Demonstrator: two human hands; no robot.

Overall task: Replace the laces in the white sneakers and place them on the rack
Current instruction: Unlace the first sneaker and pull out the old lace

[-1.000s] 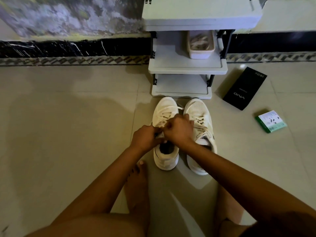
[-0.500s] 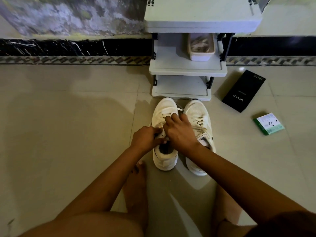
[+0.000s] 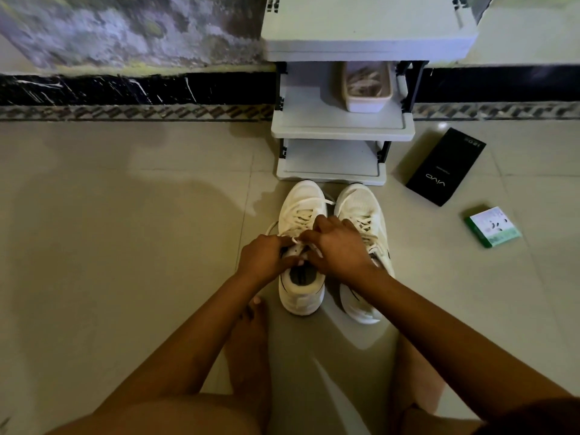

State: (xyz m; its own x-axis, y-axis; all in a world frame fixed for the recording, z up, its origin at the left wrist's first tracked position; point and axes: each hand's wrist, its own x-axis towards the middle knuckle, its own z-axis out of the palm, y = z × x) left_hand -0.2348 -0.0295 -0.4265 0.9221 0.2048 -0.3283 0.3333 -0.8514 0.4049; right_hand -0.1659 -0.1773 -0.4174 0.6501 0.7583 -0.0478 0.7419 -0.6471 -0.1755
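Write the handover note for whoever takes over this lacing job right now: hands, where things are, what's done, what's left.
Left hand: grip pinching the white lace at the top eyelets of the left white sneaker.
Right hand: also pinching that lace, over the same shoe's tongue.
Both shoes stand side by side on the tiled floor, toes toward the grey plastic shoe rack. The right white sneaker looks laced, though its top is hidden by the hand.
Done: left shoe laced most of the way up.
Left: finish and tie the lace, check the right shoe, put both on the rack.
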